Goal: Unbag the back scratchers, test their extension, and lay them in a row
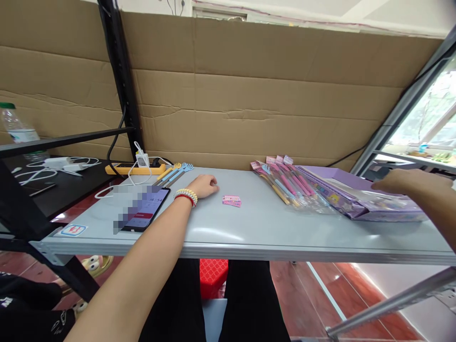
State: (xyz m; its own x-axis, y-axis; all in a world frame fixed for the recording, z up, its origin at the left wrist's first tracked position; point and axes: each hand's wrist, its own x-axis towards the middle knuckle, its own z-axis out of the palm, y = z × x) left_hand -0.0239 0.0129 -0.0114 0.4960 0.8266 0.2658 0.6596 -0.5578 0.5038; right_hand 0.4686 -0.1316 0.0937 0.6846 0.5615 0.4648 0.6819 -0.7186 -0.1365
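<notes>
My left hand point(203, 186) rests on the grey table with its fingers loosely curled in and nothing seen in them. Just right of it lie several small pink printed cards point(231, 201), overlapping. A phone point(151, 209) with a lit screen lies left of my wrist. Behind it are several blue and yellow claw-ended sticks point(174, 173). My right hand point(395, 183) is over the right side of an open purple box point(359, 209), fingers stretched out leftward; its underside is hidden. Left of the box, several similar sticks in clear plastic wrappers point(285, 180) lie in a pile.
A yellow power strip point(135, 169) with a white charger point(142, 159) and cable sits at the table's back left. Cardboard point(249, 95) walls the back. A black post point(119, 71) rises at left, a metal post point(388, 128) at right. A red stool point(213, 275) shows below.
</notes>
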